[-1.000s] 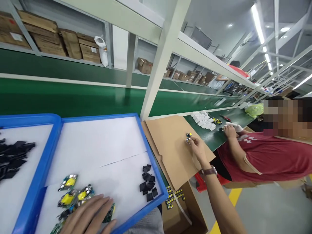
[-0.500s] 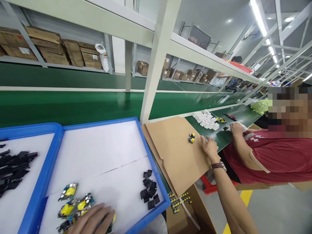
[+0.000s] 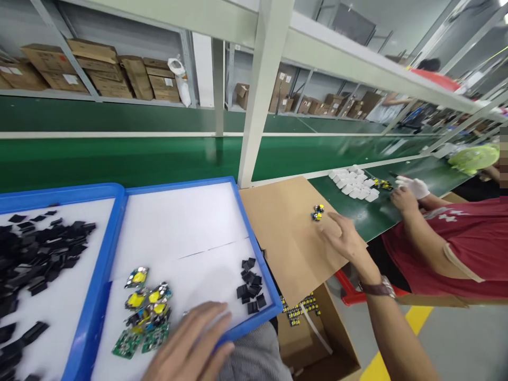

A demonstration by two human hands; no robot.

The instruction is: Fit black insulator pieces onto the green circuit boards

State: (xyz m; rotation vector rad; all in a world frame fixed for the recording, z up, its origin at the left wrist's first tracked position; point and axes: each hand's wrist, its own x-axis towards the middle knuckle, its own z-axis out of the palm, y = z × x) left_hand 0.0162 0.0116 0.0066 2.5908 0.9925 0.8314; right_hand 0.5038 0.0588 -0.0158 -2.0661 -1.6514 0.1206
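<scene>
My left hand point(image 3: 194, 344) hovers over the near edge of the blue tray point(image 3: 237, 201), fingers stretched and apart, with nothing visible in it. To its left lies a loose cluster of small green circuit boards point(image 3: 127, 343) with yellow-topped components point(image 3: 137, 300). My right hand point(image 3: 344, 237), with a watch on the wrist, is over the cardboard sheet point(image 3: 286, 248), its fingers extended and no object showing in them. Just beyond its fingertips sit two small circuit boards point(image 3: 317, 216). Small black pieces point(image 3: 251, 286) are piled at the tray's right side.
A second blue tray point(image 3: 115, 211) on the left holds many black pieces point(image 3: 51, 248). Below the cardboard stands an open carton point(image 3: 337, 338) with rows of boards. At right, a co-worker in a red shirt point(image 3: 432, 238) works near white housings point(image 3: 353, 182). A post point(image 3: 264, 90) rises behind the tray.
My left hand has come off the board cluster and moved right, uncovering green boards. My right hand has shifted slightly, its fingers now reaching further over the cardboard. The view has turned a little.
</scene>
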